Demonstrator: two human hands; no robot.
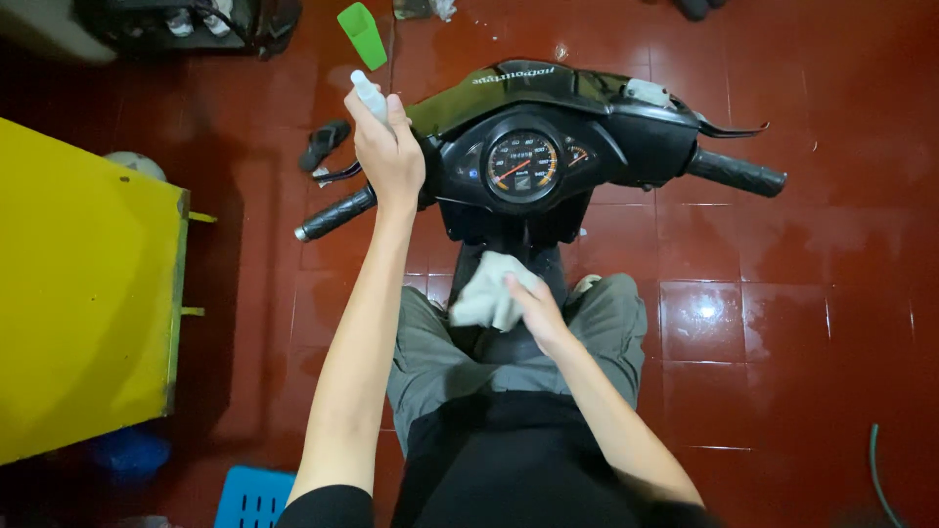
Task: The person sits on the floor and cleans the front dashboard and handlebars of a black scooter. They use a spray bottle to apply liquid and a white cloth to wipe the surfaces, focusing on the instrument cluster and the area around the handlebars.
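a small white spray bottle is held up in the left hand, with the fingers clamped around it. it is pointed toward the black front of the scooter, just left of the round dial. a pale grey cloth is gripped in the right hand, fingers closed on it, low down by the lap and below the dial. the spraying step seems to be in hand. the wiping looks not yet begun. for the next move, the cloth would likely have to be lifted to the wet spot and rubbed with care near the dial.

the floor is made of shiny dark red tiles. a big yellow box is seen on the left. a black sandal, a green cup and a blue crate are lying on the floor.
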